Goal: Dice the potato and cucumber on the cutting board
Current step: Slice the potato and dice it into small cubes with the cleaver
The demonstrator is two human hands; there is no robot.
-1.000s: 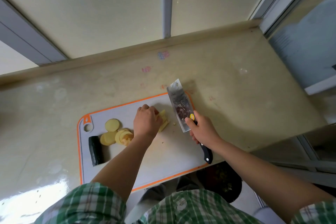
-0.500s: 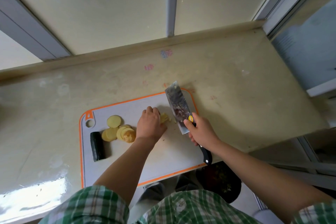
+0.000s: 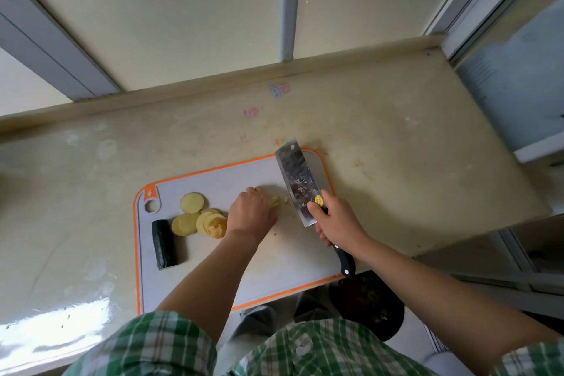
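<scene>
A grey cutting board (image 3: 213, 278) with an orange rim lies on the beige counter. My right hand (image 3: 337, 223) grips the black handle of a cleaver (image 3: 297, 180), its blade over the board's far right part. My left hand (image 3: 251, 212), fingers curled, presses down on yellow potato pieces (image 3: 276, 201) just left of the blade; most of them are hidden under it. Several round potato slices (image 3: 198, 218) lie overlapping to the left. A dark green cucumber piece (image 3: 164, 243) lies near the board's left edge.
The counter (image 3: 396, 162) ends at a low wall ledge behind and at an edge on the right. The board's near right corner overhangs the counter's front edge. A dark round bin (image 3: 366, 302) stands on the floor below.
The cleaver has come closer to my left hand, and fewer potato pieces show beside the fingers. The slices and the cucumber have stayed put.
</scene>
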